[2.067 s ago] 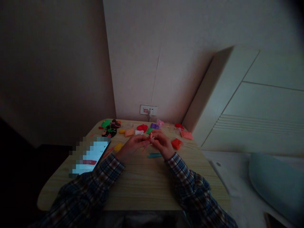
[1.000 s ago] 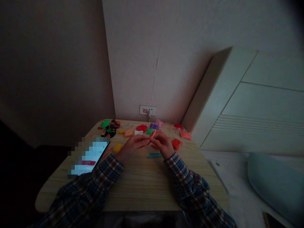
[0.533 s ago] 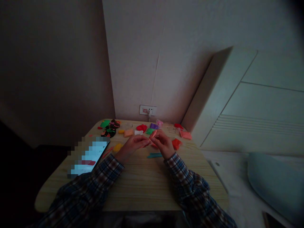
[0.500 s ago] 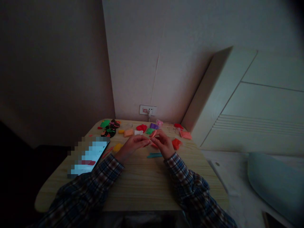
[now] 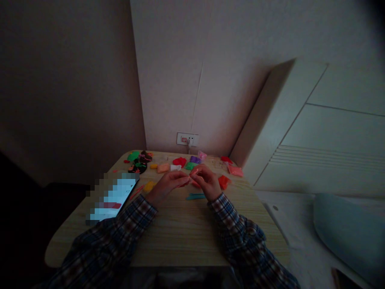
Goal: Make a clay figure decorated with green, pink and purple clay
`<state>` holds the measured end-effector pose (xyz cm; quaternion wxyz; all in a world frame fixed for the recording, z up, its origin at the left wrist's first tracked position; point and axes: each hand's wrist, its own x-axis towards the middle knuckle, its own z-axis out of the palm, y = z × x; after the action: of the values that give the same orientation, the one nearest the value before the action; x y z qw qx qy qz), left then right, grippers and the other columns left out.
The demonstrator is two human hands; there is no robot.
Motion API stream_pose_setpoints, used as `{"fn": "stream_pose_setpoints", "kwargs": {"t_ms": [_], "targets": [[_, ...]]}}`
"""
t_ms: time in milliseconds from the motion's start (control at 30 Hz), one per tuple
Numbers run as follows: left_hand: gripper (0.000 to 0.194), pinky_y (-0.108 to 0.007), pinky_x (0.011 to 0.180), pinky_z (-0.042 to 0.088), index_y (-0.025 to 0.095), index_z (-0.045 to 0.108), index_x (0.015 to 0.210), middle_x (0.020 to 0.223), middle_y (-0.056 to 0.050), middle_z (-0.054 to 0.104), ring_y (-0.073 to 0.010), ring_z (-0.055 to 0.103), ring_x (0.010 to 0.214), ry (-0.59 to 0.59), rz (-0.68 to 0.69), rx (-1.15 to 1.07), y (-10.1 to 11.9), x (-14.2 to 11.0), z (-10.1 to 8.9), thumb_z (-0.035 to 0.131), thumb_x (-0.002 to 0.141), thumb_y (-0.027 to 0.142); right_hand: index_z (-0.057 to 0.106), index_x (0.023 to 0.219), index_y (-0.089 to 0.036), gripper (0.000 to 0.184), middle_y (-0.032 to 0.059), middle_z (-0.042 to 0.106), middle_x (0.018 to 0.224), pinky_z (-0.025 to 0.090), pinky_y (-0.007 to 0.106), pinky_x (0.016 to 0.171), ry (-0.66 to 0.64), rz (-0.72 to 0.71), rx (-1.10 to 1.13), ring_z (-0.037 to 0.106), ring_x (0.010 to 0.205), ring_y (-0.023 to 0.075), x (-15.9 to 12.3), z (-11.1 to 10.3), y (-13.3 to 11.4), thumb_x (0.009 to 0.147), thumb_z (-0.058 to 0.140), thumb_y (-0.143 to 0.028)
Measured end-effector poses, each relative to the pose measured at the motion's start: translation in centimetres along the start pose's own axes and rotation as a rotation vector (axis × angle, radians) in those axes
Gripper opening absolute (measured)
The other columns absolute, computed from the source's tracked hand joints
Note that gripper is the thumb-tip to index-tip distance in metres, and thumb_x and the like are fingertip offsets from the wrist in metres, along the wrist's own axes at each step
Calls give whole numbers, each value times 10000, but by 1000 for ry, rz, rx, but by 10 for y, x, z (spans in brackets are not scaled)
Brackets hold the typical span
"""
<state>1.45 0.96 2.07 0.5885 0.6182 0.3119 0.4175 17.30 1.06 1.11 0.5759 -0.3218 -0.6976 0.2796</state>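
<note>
From where I stand, both hands meet above the table [image 5: 180, 241], fingertips almost touching, with a small pink strip [image 5: 195, 172] between them. The right hand [image 5: 207, 181] pinches it closely, thumb against curled forefinger, the strip's upper end peeking out at the fingers. The left hand [image 5: 170, 184] is closed nearly flat, thumb laid along the fingers, its tips nipping the strip's other end; how much lies inside that grip I can't tell in this dim light. Below the right hand lie the blue tools [image 5: 196, 196], and just beside it the red pack [image 5: 224, 182]. The yellow lump [image 5: 149, 186] sits close to the left wrist, the lit phone [image 5: 120, 194] farther left.
</note>
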Motion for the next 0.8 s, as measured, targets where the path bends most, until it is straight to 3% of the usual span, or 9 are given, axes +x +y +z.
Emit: {"fn": "stream_pose_setpoints", "kwargs": {"t_ms": [200, 467, 667, 800], "targets": [[250, -239, 556, 306, 112, 632, 722, 612, 12, 487, -101, 417, 592, 21, -3, 27, 0, 2, 0, 634, 660, 354, 565, 709, -200, 189, 19, 536, 759, 459, 284, 651, -37, 5, -5, 530, 736, 148, -1, 1, -1, 764, 575, -381], [275, -244, 595, 335, 94, 642, 809, 649, -3, 511, -103, 429, 621, -8, -17, -49, -2, 1, 0, 632, 685, 340, 569, 710, -198, 146, 14, 528, 750, 442, 282, 660, -23, -27, 2, 516, 729, 143, -1, 1, 0, 769, 583, -331], [239, -261, 686, 373, 105, 635, 742, 702, -15, 552, -121, 478, 692, 26, -40, -60, -2, 1, 1, 667, 649, 323, 572, 719, -196, 162, 19, 531, 762, 438, 283, 668, -33, -39, 12, 517, 751, 146, -1, 1, -2, 778, 570, -347], [262, -250, 619, 348, 96, 634, 765, 673, -11, 531, -112, 446, 645, -8, -15, -63, 2, 0, 2, 631, 673, 342, 574, 714, -195, 149, 19, 529, 752, 433, 281, 658, -51, -50, 6, 514, 738, 144, -1, 1, -3, 784, 564, -326]]}}
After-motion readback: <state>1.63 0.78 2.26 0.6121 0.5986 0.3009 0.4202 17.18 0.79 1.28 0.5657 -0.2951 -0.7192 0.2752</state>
